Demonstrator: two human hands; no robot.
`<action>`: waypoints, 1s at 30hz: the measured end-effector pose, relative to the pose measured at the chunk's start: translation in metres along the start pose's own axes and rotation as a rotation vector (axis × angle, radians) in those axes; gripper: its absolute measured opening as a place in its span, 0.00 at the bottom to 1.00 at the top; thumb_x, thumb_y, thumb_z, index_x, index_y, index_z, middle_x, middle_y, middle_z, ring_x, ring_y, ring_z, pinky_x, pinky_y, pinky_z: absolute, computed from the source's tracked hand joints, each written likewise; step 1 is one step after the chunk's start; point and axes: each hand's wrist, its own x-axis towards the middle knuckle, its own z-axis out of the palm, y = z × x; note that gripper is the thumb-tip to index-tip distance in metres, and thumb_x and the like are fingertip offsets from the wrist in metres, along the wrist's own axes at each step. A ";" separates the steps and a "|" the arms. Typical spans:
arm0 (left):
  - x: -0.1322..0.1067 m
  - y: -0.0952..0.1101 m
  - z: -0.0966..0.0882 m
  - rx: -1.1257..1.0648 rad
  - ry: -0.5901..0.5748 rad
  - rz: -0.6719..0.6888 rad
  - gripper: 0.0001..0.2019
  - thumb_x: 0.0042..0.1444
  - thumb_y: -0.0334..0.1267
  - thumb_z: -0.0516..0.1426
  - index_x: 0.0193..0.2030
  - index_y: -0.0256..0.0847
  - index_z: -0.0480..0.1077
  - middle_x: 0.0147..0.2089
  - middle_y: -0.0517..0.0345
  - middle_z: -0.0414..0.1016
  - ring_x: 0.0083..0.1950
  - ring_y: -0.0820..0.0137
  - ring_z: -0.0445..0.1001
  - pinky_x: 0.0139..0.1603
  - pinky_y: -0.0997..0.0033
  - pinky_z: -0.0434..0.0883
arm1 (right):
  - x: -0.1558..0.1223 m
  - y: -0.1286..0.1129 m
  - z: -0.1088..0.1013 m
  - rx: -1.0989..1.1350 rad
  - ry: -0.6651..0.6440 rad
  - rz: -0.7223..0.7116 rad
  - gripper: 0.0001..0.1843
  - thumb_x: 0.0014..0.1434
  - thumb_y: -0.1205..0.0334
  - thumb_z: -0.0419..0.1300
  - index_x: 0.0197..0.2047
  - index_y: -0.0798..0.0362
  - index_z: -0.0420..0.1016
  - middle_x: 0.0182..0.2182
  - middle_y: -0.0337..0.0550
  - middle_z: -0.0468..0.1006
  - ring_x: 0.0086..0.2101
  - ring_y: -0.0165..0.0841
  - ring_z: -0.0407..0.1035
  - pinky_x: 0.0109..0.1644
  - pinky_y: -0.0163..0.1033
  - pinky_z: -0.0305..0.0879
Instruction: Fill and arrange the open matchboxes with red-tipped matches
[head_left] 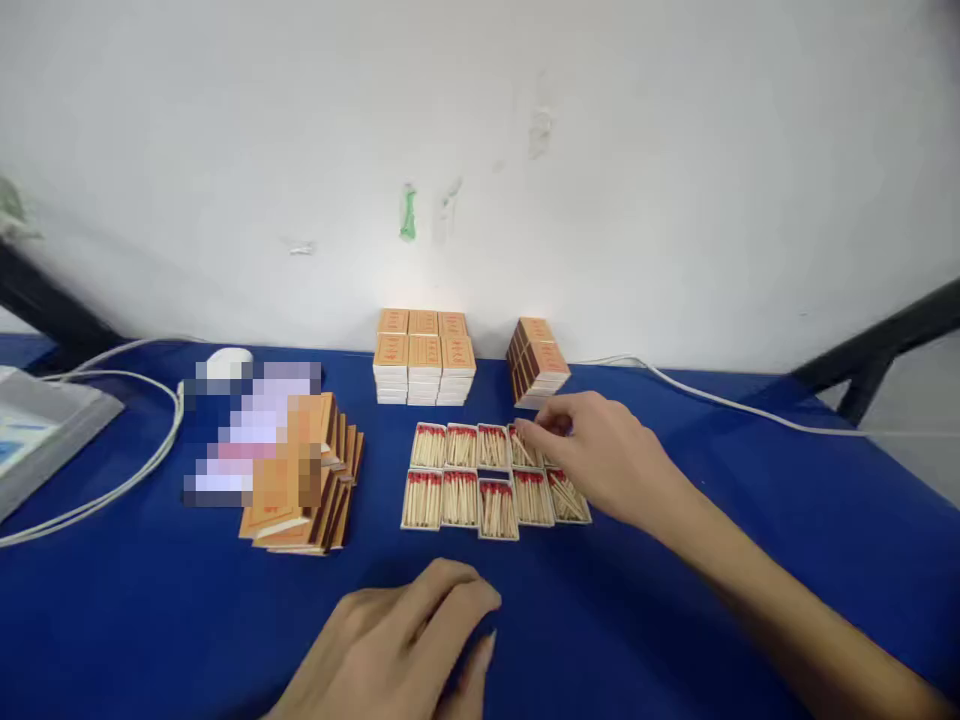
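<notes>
Pinching a match tray (525, 447) in the back row, right hand (600, 455) fingers clenched on it.

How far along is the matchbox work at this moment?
Done: neat stacks of closed matchboxes stand by the wall, a smaller stack beside them. In hand: the right hand fingers the back-row tray at the right end of the open match trays. Left: about ten filled trays are uncovered; empty sleeves wait. The left hand rests on the table.

Light: bright, even, soft shadows under the hands
Edges: bowed at 3 and 9 o'clock
Patch: pixelated block at 9 o'clock
</notes>
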 end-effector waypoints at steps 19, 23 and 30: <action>-0.004 0.000 -0.006 -0.032 -0.016 0.009 0.13 0.73 0.27 0.55 0.59 0.42 0.73 0.50 0.57 0.87 0.37 0.65 0.91 0.28 0.64 0.86 | -0.002 0.005 0.009 0.083 0.108 -0.100 0.09 0.74 0.55 0.65 0.41 0.46 0.84 0.35 0.39 0.88 0.36 0.40 0.79 0.36 0.42 0.59; -0.003 0.001 -0.007 -0.044 -0.017 0.013 0.13 0.73 0.26 0.55 0.59 0.42 0.73 0.49 0.57 0.87 0.36 0.65 0.91 0.27 0.64 0.85 | -0.001 0.011 0.011 0.146 0.098 -0.192 0.11 0.75 0.60 0.62 0.54 0.41 0.85 0.34 0.34 0.87 0.36 0.38 0.80 0.40 0.42 0.64; -0.005 0.000 -0.006 -0.033 -0.018 0.011 0.13 0.73 0.27 0.55 0.59 0.42 0.73 0.50 0.57 0.87 0.37 0.65 0.91 0.29 0.64 0.86 | -0.005 0.015 0.013 0.166 0.105 -0.198 0.11 0.73 0.61 0.62 0.48 0.41 0.88 0.37 0.37 0.87 0.39 0.41 0.79 0.42 0.44 0.65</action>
